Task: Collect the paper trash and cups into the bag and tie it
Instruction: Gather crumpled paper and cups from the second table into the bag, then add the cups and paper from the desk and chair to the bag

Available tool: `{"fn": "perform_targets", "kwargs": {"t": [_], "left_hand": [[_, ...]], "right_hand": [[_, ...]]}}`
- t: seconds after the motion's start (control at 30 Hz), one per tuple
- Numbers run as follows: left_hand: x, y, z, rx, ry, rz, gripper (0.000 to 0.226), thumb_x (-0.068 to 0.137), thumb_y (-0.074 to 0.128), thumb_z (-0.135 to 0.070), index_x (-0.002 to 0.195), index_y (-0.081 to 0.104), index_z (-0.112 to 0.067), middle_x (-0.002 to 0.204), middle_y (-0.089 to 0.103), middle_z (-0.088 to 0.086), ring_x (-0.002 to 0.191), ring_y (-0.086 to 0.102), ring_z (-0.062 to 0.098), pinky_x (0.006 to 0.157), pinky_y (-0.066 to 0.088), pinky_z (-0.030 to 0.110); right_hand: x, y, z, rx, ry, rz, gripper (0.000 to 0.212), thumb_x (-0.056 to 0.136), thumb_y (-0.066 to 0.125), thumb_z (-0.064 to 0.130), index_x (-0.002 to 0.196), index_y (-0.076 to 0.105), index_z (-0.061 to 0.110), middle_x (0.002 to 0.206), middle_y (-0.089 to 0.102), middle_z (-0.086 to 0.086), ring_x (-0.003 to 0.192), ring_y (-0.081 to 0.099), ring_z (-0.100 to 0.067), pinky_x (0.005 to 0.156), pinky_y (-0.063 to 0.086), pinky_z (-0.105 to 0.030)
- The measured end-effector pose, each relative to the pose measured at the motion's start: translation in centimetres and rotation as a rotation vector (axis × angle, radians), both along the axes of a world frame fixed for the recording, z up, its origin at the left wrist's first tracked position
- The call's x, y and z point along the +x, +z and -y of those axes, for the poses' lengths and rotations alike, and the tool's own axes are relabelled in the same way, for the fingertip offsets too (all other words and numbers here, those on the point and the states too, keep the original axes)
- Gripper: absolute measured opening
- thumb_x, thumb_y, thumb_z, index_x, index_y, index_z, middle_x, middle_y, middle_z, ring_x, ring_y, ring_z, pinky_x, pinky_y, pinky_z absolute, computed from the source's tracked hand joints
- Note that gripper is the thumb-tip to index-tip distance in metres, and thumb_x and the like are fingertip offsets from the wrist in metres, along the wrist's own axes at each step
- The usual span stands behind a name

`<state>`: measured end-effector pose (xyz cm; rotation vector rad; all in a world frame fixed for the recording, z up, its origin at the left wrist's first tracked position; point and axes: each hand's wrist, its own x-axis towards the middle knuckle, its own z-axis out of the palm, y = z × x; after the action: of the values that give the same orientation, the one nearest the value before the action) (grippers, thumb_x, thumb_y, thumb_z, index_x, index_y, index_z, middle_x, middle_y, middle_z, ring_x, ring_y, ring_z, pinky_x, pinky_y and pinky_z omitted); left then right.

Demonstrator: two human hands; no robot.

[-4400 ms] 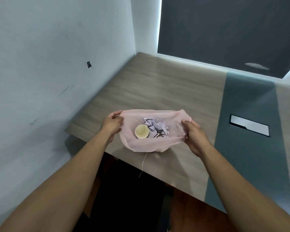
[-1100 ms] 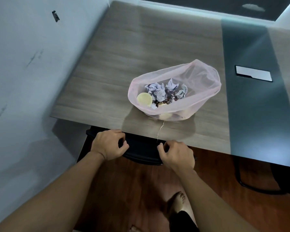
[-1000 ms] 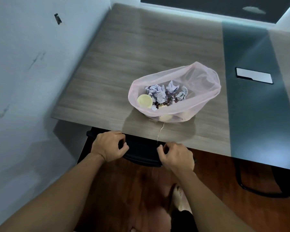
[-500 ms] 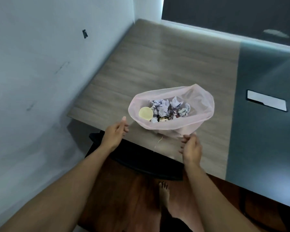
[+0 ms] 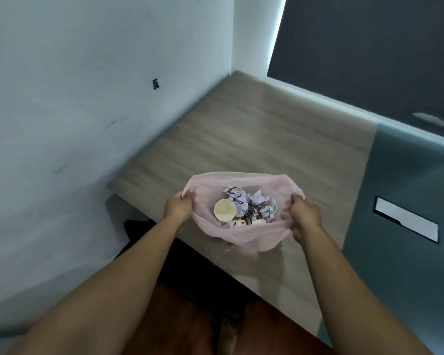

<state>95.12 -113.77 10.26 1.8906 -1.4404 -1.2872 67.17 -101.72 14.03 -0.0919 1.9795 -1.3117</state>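
A thin pink plastic bag [image 5: 249, 235] sits near the front edge of the wooden table [image 5: 254, 139], its mouth held wide. Inside lie a cream paper cup [image 5: 225, 210] and several crumpled paper balls [image 5: 251, 204]. My left hand [image 5: 178, 209] is closed on the bag's left rim. My right hand [image 5: 304, 217] is closed on the right rim. A thin thread hangs from the bag's bottom over the table edge.
A white wall [image 5: 75, 124] runs close along the table's left side. A grey strip [image 5: 405, 201] with a white cable hatch [image 5: 405, 222] lies to the right. A dark chair [image 5: 190, 272] stands under the table edge, and a bare foot [image 5: 227, 339] rests on the wooden floor.
Both hands rose from the chair below the table edge and took hold of the bag's rim on either side. The camera tilted upward.
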Motion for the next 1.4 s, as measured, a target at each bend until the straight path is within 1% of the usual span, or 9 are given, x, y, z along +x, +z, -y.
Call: {"fn": "perform_targets", "kwargs": {"t": [0.2, 0.33, 0.47, 0.6, 0.83, 1.0, 1.13, 1.3, 1.4], "left_hand": [[5.6, 3.9, -2.1, -0.056, 0.286, -0.31, 0.052, 0.103, 0.061, -0.061, 0.083, 0.078, -0.015, 0.074, 0.078, -0.004, 0.071, 0.072, 0.013, 0.067, 0.057, 0.029], [11.4, 7.2, -4.5, -0.145, 0.475, -0.398, 0.053, 0.104, 0.063, -0.056, 0.092, 0.08, -0.007, 0.084, 0.079, 0.002, 0.08, 0.074, 0.017, 0.069, 0.059, 0.026], [19.4, 9.5, -8.7, -0.174, 0.599, -0.454, 0.061, 0.086, 0.069, -0.07, 0.093, 0.083, -0.011, 0.096, 0.084, 0.007, 0.095, 0.08, 0.031, 0.094, 0.063, 0.056], [26.2, 11.6, -15.3, -0.25, 0.736, -0.484, 0.045, 0.102, 0.066, -0.054, 0.104, 0.081, -0.011, 0.106, 0.084, 0.01, 0.102, 0.08, 0.03, 0.09, 0.065, 0.044], [36.1, 14.5, -29.8, -0.405, 0.939, -0.557, 0.038, 0.103, 0.07, -0.045, 0.111, 0.081, -0.01, 0.105, 0.084, 0.008, 0.098, 0.081, 0.027, 0.085, 0.063, 0.037], [42.9, 15.4, -40.3, -0.49, 1.06, -0.579, 0.038, 0.101, 0.074, -0.043, 0.115, 0.082, -0.008, 0.11, 0.083, 0.009, 0.095, 0.08, 0.024, 0.087, 0.062, 0.037], [48.2, 15.0, -48.0, -0.516, 1.278, -0.556, 0.042, 0.092, 0.082, -0.045, 0.107, 0.083, -0.005, 0.096, 0.08, 0.007, 0.084, 0.073, 0.023, 0.077, 0.055, 0.037], [53.3, 14.4, -55.6, -0.547, 1.459, -0.557, 0.032, 0.09, 0.081, -0.041, 0.099, 0.082, -0.011, 0.091, 0.079, 0.003, 0.076, 0.072, 0.019, 0.073, 0.053, 0.034], [56.4, 13.7, -59.3, -0.55, 1.516, -0.536, 0.041, 0.083, 0.082, -0.052, 0.098, 0.081, -0.014, 0.09, 0.076, 0.002, 0.082, 0.069, 0.021, 0.075, 0.05, 0.037]], "right_hand": [[3.6, 3.1, 3.3, -0.221, -0.036, 0.112, 0.021, 0.1, 0.065, 0.024, 0.084, 0.07, 0.011, 0.07, 0.06, -0.003, 0.043, 0.049, -0.02, 0.048, 0.044, -0.029], [8.2, 5.4, 5.5, -0.31, 0.075, 0.14, 0.023, 0.099, 0.065, 0.025, 0.079, 0.068, 0.014, 0.064, 0.054, -0.004, 0.049, 0.048, -0.023, 0.047, 0.044, -0.028], [14.4, 7.4, 5.9, -0.394, 0.245, 0.139, 0.026, 0.095, 0.067, 0.032, 0.086, 0.077, 0.01, 0.069, 0.067, -0.002, 0.07, 0.06, -0.024, 0.063, 0.051, -0.041], [21.3, 9.8, 3.9, -0.439, 0.405, 0.144, 0.028, 0.099, 0.065, 0.035, 0.084, 0.073, 0.013, 0.079, 0.069, -0.001, 0.08, 0.064, -0.024, 0.072, 0.051, -0.042], [33.9, 13.9, -2.7, -0.486, 0.701, 0.201, 0.022, 0.096, 0.069, 0.035, 0.079, 0.066, 0.02, 0.06, 0.055, 0.004, 0.048, 0.047, -0.02, 0.046, 0.036, -0.029], [43.4, 14.5, -8.4, -0.499, 0.895, 0.275, 0.02, 0.09, 0.07, 0.039, 0.088, 0.074, 0.02, 0.074, 0.063, 0.002, 0.055, 0.056, -0.014, 0.05, 0.043, -0.025], [50.7, 13.2, -12.6, -0.445, 1.087, 0.328, 0.026, 0.092, 0.067, 0.042, 0.097, 0.079, 0.02, 0.064, 0.057, 0.008, 0.055, 0.05, -0.014, 0.045, 0.041, -0.022], [59.5, 11.9, -17.7, -0.347, 1.291, 0.366, 0.021, 0.102, 0.07, 0.034, 0.107, 0.083, 0.018, 0.095, 0.076, 0.0, 0.083, 0.07, -0.022, 0.074, 0.056, -0.037], [64.7, 10.8, -19.9, -0.325, 1.393, 0.392, 0.025, 0.1, 0.073, 0.031, 0.113, 0.082, 0.011, 0.099, 0.077, -0.005, 0.087, 0.071, -0.025, 0.073, 0.057, -0.036]]}}
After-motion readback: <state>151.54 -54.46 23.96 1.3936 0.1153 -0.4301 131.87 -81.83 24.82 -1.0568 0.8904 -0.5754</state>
